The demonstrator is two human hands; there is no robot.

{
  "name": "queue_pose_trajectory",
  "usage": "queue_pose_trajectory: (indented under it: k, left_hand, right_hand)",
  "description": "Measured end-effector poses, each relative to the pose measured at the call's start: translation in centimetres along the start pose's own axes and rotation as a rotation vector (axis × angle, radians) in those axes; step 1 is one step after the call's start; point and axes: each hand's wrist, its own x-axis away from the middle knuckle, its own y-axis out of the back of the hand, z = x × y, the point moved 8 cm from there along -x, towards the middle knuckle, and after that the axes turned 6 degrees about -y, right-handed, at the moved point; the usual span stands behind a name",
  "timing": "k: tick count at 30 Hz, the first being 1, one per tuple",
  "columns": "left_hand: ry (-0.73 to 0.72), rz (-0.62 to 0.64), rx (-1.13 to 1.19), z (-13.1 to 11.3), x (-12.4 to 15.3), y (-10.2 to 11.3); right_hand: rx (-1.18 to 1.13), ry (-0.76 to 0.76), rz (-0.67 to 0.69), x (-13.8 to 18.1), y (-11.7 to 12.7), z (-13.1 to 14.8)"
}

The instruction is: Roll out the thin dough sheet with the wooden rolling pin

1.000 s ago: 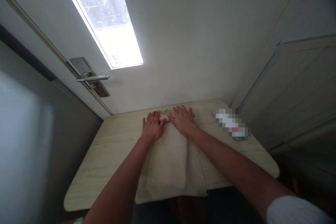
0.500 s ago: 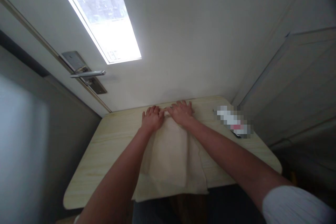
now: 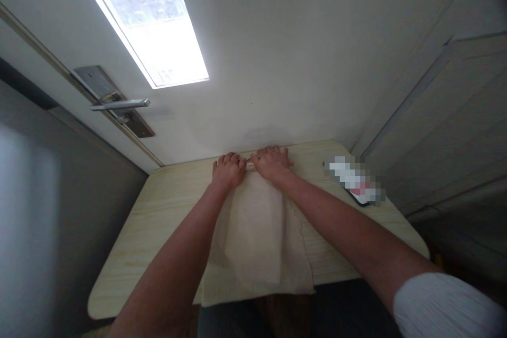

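A cream-coloured cloth [image 3: 255, 232] lies lengthwise on the pale wooden table [image 3: 166, 211], its near end at the front edge. A smaller layer, perhaps a fold, shows along its middle. At the far end of the cloth, my left hand [image 3: 229, 170] rests palm down, fingers apart and slightly bent. Beside it my right hand [image 3: 273, 162] presses down too, with its fingers spread and its thumb towards the left one. Between the thumbs a narrow raised strip of the cloth shows. What lies under both palms is hidden.
Right of my hands lies a flat phone-like object [image 3: 352, 182], mostly blurred out. Behind the table's far edge stands a white door [image 3: 253, 100] with a metal lever handle [image 3: 121, 104] and a bright glass pane [image 3: 166, 50]. A grey panelled surface [image 3: 447, 132] rises at the right.
My hands stay at the cloth's far end, with only slight finger movement. The whole view has shifted a little; the cloth looks much the same.
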Motion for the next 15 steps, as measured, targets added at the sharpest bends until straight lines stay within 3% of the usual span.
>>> queue_pose_trajectory:
  k: [15]
  left_hand:
    - [-0.02, 0.017, -0.006, 0.7, -2.3, -1.1]
  right_hand:
    - [-0.066, -0.115, -0.044, -2.2, -0.2, -0.5]
